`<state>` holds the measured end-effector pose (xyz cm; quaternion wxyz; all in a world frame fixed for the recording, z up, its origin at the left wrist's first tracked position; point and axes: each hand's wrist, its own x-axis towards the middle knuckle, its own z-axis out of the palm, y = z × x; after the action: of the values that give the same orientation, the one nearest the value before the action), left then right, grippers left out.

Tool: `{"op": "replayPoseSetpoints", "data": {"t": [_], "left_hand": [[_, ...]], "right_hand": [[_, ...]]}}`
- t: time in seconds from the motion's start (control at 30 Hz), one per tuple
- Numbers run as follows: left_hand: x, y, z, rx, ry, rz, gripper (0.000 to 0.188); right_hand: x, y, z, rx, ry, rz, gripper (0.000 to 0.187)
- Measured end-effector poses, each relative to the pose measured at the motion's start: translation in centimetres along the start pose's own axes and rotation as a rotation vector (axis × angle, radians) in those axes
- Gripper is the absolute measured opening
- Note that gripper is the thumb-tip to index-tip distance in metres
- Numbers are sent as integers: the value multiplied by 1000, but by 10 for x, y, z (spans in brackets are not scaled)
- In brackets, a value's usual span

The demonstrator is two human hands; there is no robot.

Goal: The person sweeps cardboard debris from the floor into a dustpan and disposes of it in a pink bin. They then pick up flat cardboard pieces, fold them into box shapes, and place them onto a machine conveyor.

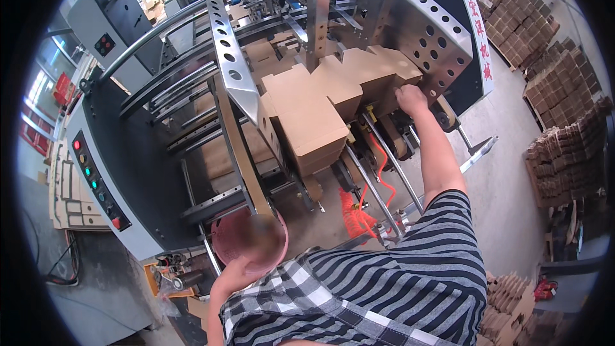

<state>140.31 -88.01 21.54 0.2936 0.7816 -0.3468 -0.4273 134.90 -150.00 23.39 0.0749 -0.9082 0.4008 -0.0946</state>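
Observation:
A stack of folded brown cardboard blanks (307,112) lies across the front end of a metal machine, its pieces stepped in height. At the stack's right end is my right hand (411,99), its fingers curled against the cardboard edge beside a perforated metal plate (430,38). My left hand (236,274) is low at the front, by the near rim of a pink plastic basket (224,234). Its fingers are partly hidden, and whether they grip the rim is unclear. The basket's inside is blurred.
A slanted perforated metal guide (232,67) borders the stack's left side. Metal rods (394,163) and a coiled orange air hose (352,214) lie below it. Lit buttons sit on the left control panel (96,182). Bundled cardboard piles (560,160) stand on the floor at right.

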Motion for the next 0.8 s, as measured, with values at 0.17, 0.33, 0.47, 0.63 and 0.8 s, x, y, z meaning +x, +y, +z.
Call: {"op": "replayPoseSetpoints", "data": {"t": [0.17, 0.33, 0.47, 0.63, 0.8], "left_hand": [[0, 8, 1, 21, -2, -8, 57], [2, -11, 6, 9, -26, 21, 56], [9, -2, 8, -100, -52, 2, 54], [-1, 5, 5, 16, 12, -31, 56], [-13, -27, 14, 41, 13, 4, 60]], "right_hand": [[4, 9, 0, -44, -24, 44, 36], [11, 4, 5, 69, -24, 152, 37], [13, 9, 10, 60, -92, 192, 37], [-11, -26, -20, 54, -246, 0, 32], [-17, -67, -11, 28, -19, -249, 24]]}}
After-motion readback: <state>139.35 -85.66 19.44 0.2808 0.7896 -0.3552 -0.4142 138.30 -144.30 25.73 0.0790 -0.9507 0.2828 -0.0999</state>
